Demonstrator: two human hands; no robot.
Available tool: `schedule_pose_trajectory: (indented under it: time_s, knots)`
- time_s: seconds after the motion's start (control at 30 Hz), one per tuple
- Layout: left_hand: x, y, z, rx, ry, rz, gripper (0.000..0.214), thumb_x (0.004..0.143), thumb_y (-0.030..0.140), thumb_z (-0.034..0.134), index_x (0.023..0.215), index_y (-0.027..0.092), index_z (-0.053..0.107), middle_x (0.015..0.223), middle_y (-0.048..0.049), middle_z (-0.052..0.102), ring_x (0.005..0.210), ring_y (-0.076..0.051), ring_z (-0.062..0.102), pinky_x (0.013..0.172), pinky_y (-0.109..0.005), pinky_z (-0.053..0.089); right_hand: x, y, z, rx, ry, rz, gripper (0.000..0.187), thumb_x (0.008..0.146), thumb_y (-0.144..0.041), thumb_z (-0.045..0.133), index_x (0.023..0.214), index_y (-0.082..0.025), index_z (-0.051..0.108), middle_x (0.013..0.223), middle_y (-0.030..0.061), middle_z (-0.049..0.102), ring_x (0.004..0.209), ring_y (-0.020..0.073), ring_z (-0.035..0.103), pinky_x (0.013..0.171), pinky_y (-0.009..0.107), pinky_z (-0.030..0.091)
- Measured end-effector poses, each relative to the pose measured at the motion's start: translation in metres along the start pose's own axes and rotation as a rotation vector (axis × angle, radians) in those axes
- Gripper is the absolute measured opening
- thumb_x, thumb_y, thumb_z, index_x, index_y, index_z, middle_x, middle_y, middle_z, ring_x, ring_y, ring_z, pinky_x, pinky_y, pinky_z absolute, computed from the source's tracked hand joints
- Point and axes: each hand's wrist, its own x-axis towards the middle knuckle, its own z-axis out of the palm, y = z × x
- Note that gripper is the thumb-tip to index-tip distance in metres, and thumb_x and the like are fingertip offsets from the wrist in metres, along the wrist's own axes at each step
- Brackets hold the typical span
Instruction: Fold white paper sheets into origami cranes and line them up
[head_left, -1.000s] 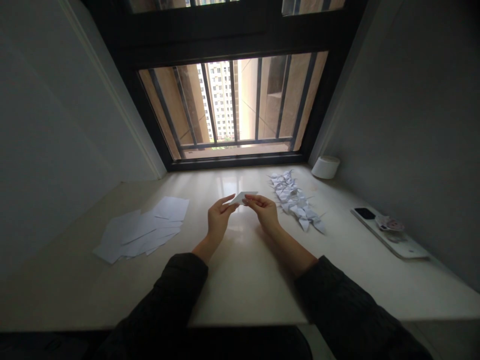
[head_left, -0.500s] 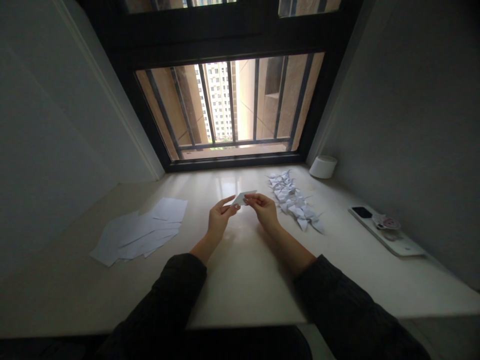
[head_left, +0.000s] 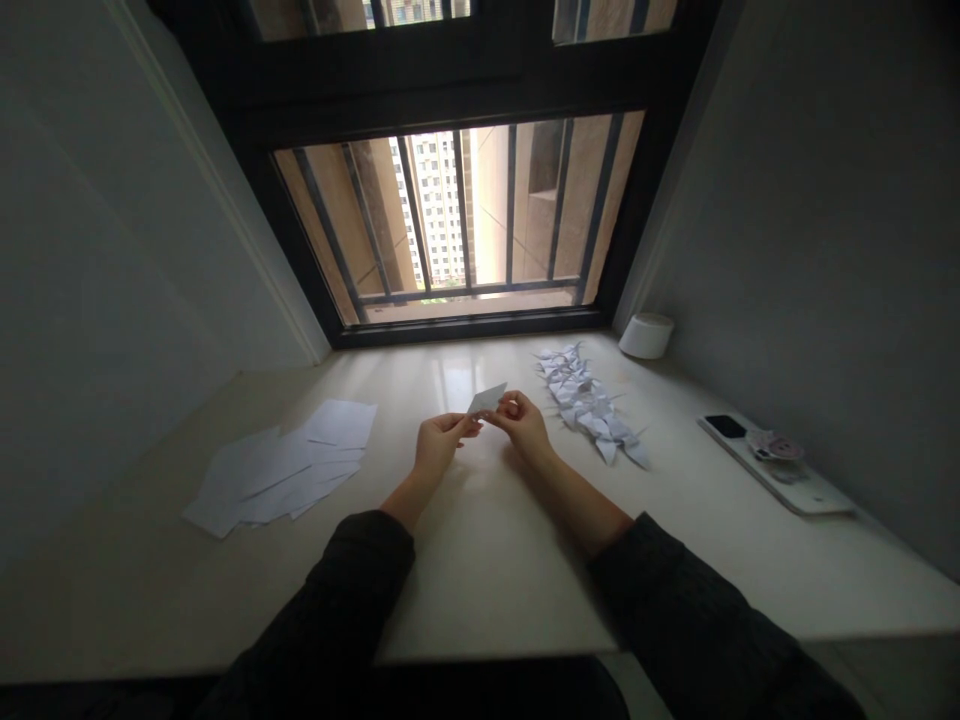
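Note:
A small folded piece of white paper (head_left: 488,398) is held up between my two hands over the white sill. My left hand (head_left: 441,443) pinches its lower left corner with thumb and fingertips. On the other side, my right hand (head_left: 523,425) grips the lower right edge, thumb reaching toward the left hand's fingers. Right of my hands lies a row of folded paper cranes (head_left: 589,400), close together with pointed tips sticking out. To the left, loose white paper sheets (head_left: 281,465) overlap in a fanned pile.
A white cup-like object (head_left: 646,335) stands tilted in the back right corner by the wall. A phone (head_left: 814,492) with a round grip on its back lies at the right. The dark window frame (head_left: 480,325) bounds the sill (head_left: 495,570) at the back.
The folded paper has turned so its point now angles up more steeply. My right hand's fingers have shifted along its lower edge, and the left fingers have curled in closer.

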Motion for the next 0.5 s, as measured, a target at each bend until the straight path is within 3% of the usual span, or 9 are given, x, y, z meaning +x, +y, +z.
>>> schedule_pose_trajectory:
  time_s: [0.2, 0.33, 0.5]
  knots:
    - [0.000, -0.001, 0.001, 0.003, -0.011, -0.024, 0.034, 0.065, 0.048, 0.069, 0.076, 0.016, 0.071, 0.078, -0.0116, 0.072, 0.074, -0.022, 0.068, 0.058, -0.026, 0.042, -0.001, -0.001, -0.002, 0.099, 0.075, 0.099, 0.048, 0.041, -0.030, 0.083, 0.067, -0.021, 0.045, 0.052, -0.0081, 0.057, 0.051, 0.0111, 0.056, 0.054, 0.023, 0.040]
    - [-0.001, 0.000, 0.001, 0.012, 0.003, -0.024, 0.036, 0.066, 0.050, 0.067, 0.074, 0.015, 0.071, 0.079, -0.0122, 0.072, 0.072, -0.021, 0.068, 0.058, -0.026, 0.042, 0.003, 0.000, -0.008, 0.065, 0.054, 0.120, 0.045, 0.049, -0.036, 0.080, 0.071, -0.021, 0.044, 0.058, -0.0035, 0.064, 0.058, 0.0155, 0.063, 0.056, 0.024, 0.041]
    - [-0.002, 0.000, 0.003, 0.023, -0.019, -0.025, 0.038, 0.068, 0.052, 0.065, 0.073, 0.015, 0.071, 0.077, -0.0124, 0.072, 0.071, -0.021, 0.067, 0.057, -0.026, 0.042, 0.005, 0.002, -0.007, 0.065, 0.099, 0.035, 0.045, 0.051, -0.038, 0.079, 0.070, -0.022, 0.041, 0.058, -0.0037, 0.066, 0.055, 0.0139, 0.062, 0.055, 0.023, 0.040]
